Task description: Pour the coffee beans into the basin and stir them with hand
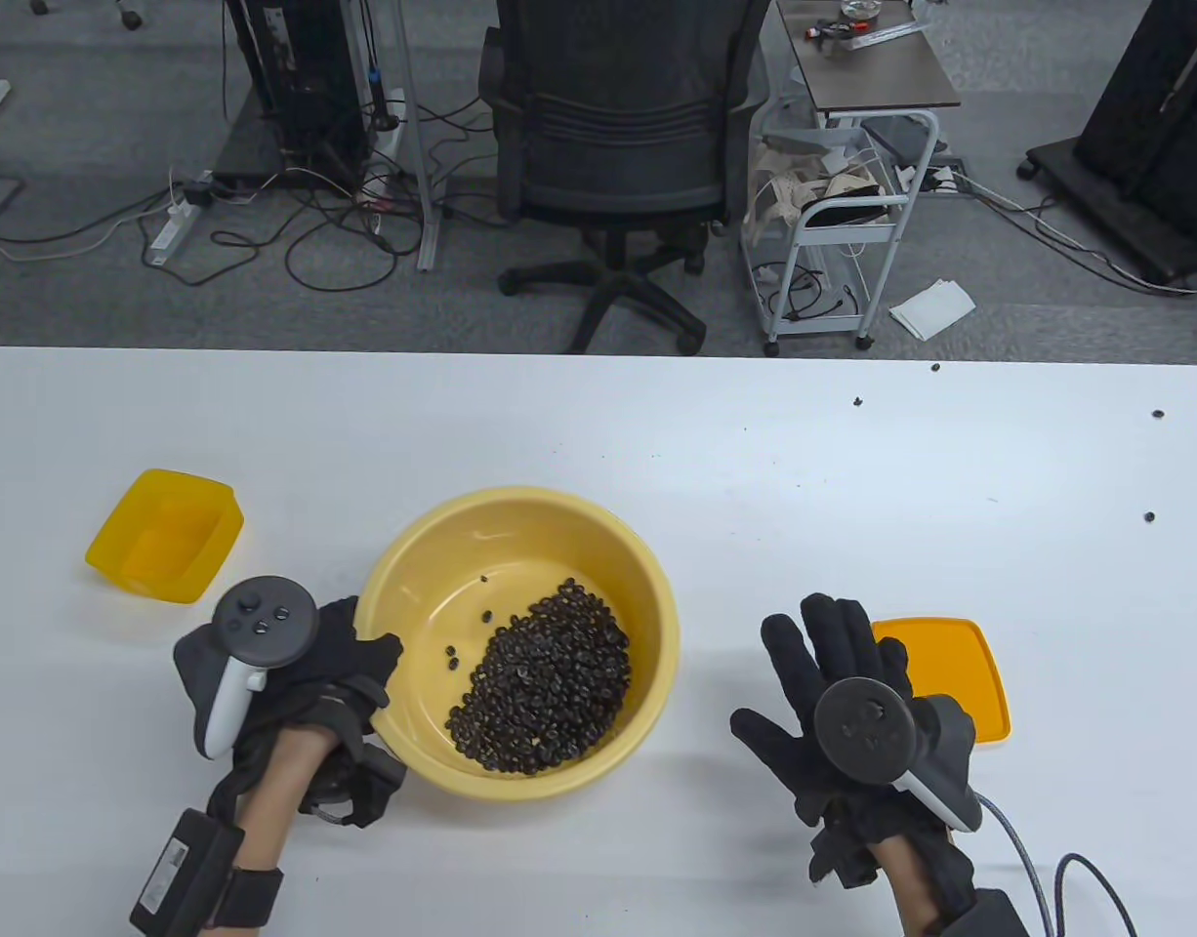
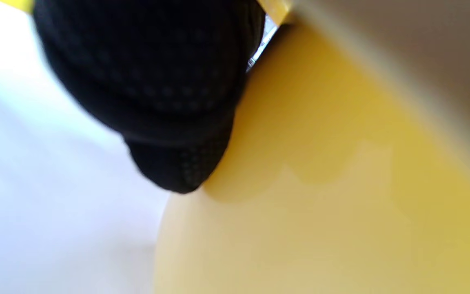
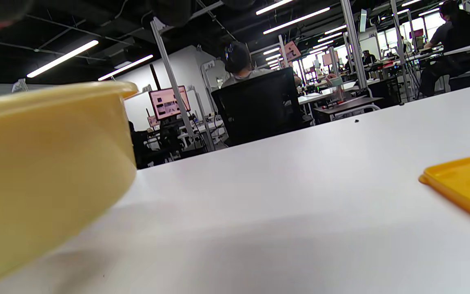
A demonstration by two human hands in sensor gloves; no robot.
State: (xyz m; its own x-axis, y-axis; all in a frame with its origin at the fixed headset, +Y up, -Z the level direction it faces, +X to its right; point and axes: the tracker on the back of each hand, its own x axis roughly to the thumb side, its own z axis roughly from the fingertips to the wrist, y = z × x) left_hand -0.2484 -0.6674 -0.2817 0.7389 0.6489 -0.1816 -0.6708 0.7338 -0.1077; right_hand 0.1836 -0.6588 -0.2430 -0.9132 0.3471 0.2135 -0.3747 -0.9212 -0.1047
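Observation:
A pale yellow basin (image 1: 647, 586) stands on the white table, left of centre. A heap of coffee beans (image 1: 545, 683) lies in its near-right half, with a few stray beans beside the heap. My left hand (image 1: 364, 656) grips the basin's left rim, thumb over the edge. In the left wrist view a gloved finger (image 2: 169, 102) presses against the basin's outer wall (image 2: 320, 183). My right hand (image 1: 823, 669) is to the right of the basin, fingers spread and straight, holding nothing. The basin's side (image 3: 43, 163) fills the left of the right wrist view.
An empty yellow container (image 1: 164, 537) sits at the left of the table. An orange lid (image 1: 960, 664) lies flat just right of my right hand and shows as an orange lid (image 3: 463, 183) in the right wrist view. A few loose beans (image 1: 1149, 516) dot the far right. An office chair (image 1: 613, 146) stands beyond the table.

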